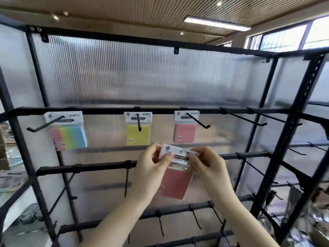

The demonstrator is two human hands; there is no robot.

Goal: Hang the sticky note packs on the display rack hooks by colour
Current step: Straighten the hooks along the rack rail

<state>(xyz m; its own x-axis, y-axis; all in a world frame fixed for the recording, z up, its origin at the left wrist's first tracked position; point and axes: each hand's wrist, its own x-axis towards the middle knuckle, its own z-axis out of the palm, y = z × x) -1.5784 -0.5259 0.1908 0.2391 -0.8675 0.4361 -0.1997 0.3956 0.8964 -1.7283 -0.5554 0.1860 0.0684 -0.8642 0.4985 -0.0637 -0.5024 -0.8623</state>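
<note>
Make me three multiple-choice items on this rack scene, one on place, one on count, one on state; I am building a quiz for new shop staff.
1. Where does the yellow pack hang on the top rail?
A. Left of the rainbow pack
B. Between the rainbow pack and the pink pack
C. Right of the pink pack

2. How many packs hang on the top rail?
A. Two
B. Three
C. Five

3. What is the state of the held pack?
A. Already on a hook
B. Lying on a shelf
C. Gripped by both hands, off any hook

Answers: 1 B, it hangs on the middle hook, rainbow to one side and pink to the other. 2 B, rainbow, yellow and pink are the only ones hanging. 3 C, the left hand and right hand pinch its white header below the top rail.
</note>
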